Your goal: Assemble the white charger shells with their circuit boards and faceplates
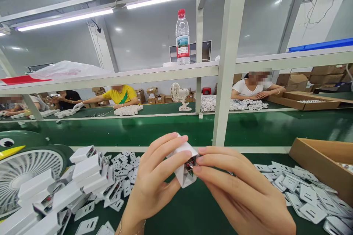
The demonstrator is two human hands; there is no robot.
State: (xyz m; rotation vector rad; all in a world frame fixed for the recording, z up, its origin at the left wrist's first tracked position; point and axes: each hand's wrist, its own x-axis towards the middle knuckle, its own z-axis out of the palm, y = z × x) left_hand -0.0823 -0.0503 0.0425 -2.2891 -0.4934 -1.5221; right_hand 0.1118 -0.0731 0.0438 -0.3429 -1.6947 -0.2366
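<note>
A white box-shaped housing (180, 170) is held up in front of me, its open end facing right and showing small red and green parts inside. My left hand (158, 172) is wrapped round the housing from the left. At the open end, the fingertips of my right hand (237, 183) are pinched together; what they hold, if anything, is hidden. White housings (85, 169) are stacked at the left, beside loose flat white plates (125, 172). More white plates (309, 194) lie in a pile at the right.
A fan with a duck face (24, 176) stands at the far left. An open cardboard box (311, 150) is at the right. A shelf post (224, 80) rises ahead, near a bottle (182, 40) on the shelf. Several people sit across the green conveyor (165, 132).
</note>
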